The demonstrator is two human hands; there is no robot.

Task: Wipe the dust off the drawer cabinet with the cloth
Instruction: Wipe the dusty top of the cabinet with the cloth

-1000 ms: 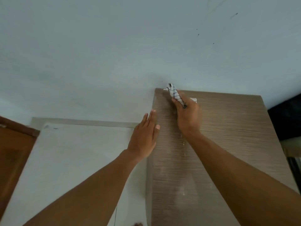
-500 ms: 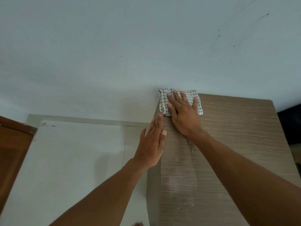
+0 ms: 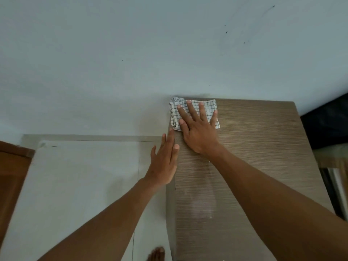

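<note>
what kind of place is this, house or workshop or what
Most likely a room in a home. A wood-grain drawer cabinet stands against a plain painted wall on a pale tiled floor, and a bare foot shows at the bottom. The right hand presses a checked cloth on the cabinet top.

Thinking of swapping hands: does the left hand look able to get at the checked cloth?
Probably yes: the left hand rests beside the brown wood-grain cabinet top, near the white checked cloth, whose left edge lies bare beside the right hand.
</note>
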